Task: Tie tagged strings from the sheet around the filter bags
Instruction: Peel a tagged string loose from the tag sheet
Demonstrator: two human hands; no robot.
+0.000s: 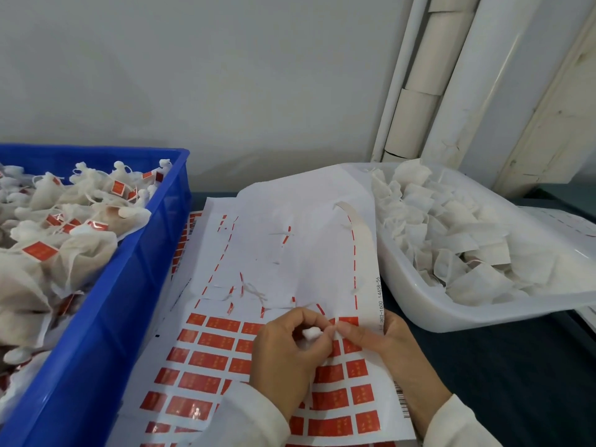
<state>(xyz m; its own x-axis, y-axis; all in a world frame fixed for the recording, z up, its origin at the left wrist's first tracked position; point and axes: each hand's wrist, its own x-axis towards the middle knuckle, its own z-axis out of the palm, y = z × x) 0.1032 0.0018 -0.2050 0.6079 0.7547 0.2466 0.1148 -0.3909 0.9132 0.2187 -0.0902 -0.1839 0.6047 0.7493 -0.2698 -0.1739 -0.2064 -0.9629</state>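
1. Left hand (287, 346) fingers curl round a filter bag's (312, 333) bunched neck, over the tag sheet (206, 366).
2. Right hand (380, 340) pinches a string (336, 324) beside it.
3. Blue crate (135, 269) holds tied bags.

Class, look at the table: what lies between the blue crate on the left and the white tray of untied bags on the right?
In the head view, the tag sheet lies between the blue crate and the white tray, with both hands working over its near end.
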